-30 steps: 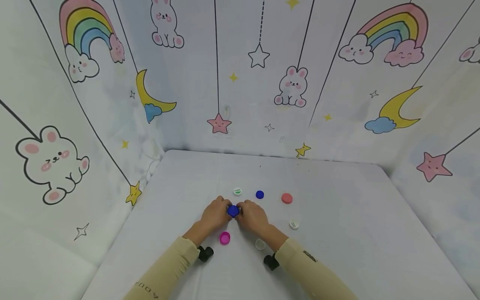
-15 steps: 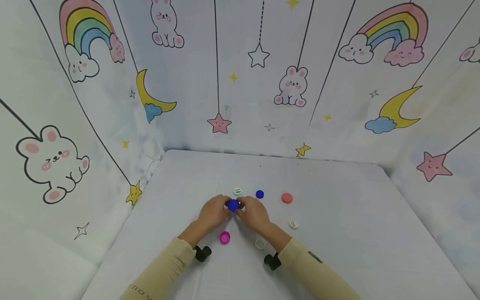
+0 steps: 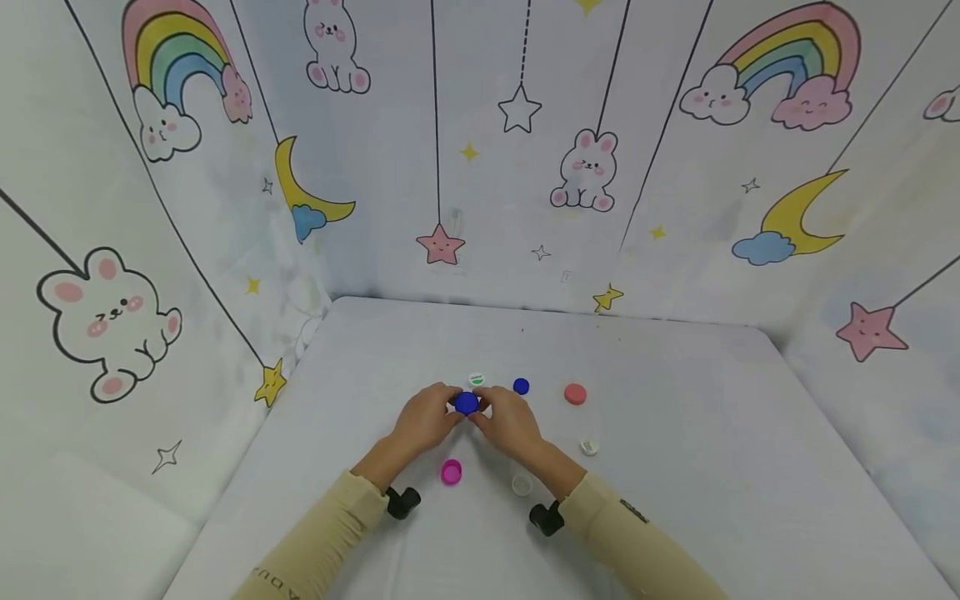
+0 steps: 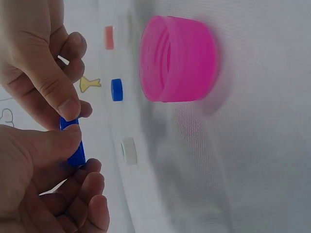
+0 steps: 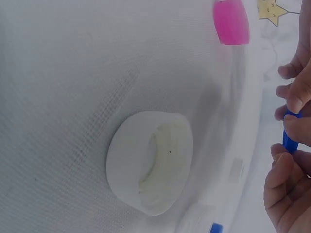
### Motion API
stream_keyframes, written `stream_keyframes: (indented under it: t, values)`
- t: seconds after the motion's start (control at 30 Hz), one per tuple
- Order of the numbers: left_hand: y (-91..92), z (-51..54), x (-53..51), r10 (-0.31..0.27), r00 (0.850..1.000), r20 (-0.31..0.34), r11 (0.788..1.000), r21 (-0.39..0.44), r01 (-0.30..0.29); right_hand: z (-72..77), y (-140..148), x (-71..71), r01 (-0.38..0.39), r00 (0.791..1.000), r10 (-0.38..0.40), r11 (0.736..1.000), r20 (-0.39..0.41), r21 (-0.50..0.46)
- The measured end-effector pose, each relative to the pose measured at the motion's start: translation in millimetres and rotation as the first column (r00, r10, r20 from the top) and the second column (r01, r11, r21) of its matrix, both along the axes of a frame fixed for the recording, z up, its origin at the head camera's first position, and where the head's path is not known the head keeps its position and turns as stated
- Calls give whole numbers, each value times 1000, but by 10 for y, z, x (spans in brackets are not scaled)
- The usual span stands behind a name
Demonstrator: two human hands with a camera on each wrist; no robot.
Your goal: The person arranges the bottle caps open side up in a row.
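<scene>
Between both hands is a blue bottle cap, pinched from its two sides. My left hand grips its left edge with thumb and fingers. On the opposite edge, my right hand pinches it the same way. In the left wrist view the held blue cap is partly hidden by the thumbs. Nearer the body, a pink bottle cap lies below the left hand, its hollow side up. A white cap lies below the right hand, and its hollow inside shows in the right wrist view.
Beyond the hands lie a white cap with a green mark, a smaller blue cap and a red cap. Another white cap is to the right. Patterned cloth walls enclose the white table.
Both hands have moved the blue cap a little away from the body, towards the white-and-green cap. The caps lying on the table have stayed where they were.
</scene>
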State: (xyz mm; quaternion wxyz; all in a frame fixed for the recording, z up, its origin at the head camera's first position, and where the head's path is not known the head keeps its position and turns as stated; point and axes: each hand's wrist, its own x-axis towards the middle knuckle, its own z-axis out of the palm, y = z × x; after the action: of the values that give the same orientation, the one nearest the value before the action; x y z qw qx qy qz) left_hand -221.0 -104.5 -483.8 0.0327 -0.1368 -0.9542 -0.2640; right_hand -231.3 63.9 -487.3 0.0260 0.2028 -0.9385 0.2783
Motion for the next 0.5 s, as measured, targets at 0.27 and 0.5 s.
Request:
stream_keyframes:
  t: [0.27, 0.5]
  values:
    - [-9, -8, 28, -11, 1000, -20, 999, 49, 12, -27, 12, -5, 7, 999, -8, 1000, -43, -16]
    - [-4, -38, 21, 35, 999, -4, 992, 125, -34, -36, 8, -12, 7, 998, -9, 999, -55, -42]
